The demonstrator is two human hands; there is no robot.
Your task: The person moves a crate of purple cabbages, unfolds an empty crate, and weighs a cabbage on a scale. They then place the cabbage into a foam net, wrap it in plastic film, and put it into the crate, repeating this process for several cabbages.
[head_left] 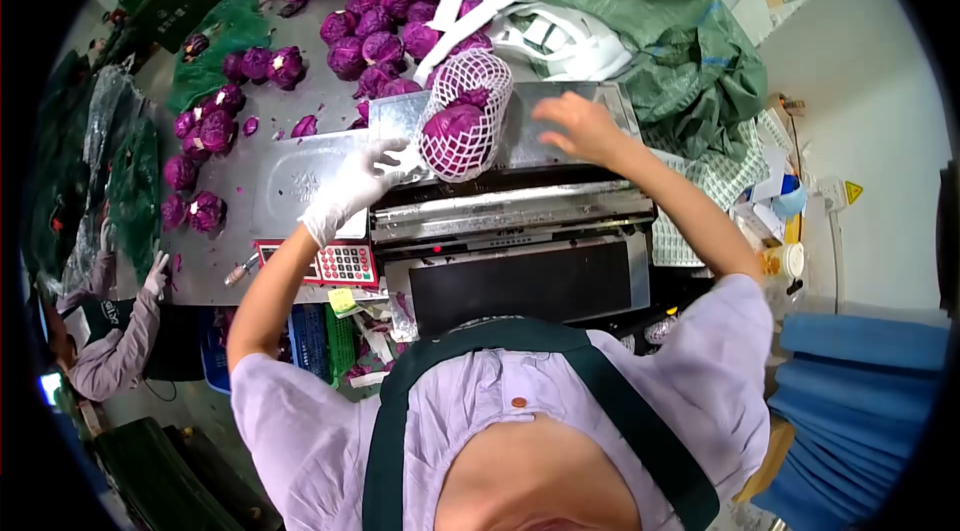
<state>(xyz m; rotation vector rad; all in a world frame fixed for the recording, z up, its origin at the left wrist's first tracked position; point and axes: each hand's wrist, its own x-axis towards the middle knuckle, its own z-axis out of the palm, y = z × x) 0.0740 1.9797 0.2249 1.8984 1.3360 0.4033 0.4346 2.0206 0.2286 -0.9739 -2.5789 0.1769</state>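
Observation:
A purple cabbage (452, 126) sits inside a white foam net sleeve (470, 81) on the steel top of the wrapping machine (540, 206). My left hand (358, 186), in a white glove, grips the lower edge of the net at the cabbage's left. My right hand (575, 126), bare, rests flat with spread fingers on the machine's steel plate, a little to the right of the net. A heap of loose purple cabbages (380, 31) lies behind on the steel table (290, 101).
A scale keypad (340, 263) sits under my left forearm. White straps (455, 16) and a green sack (650, 21) lie at the back right. More cabbages (200, 131) are scattered at the left. Another person's gloved hand (155, 276) reaches in at the left edge.

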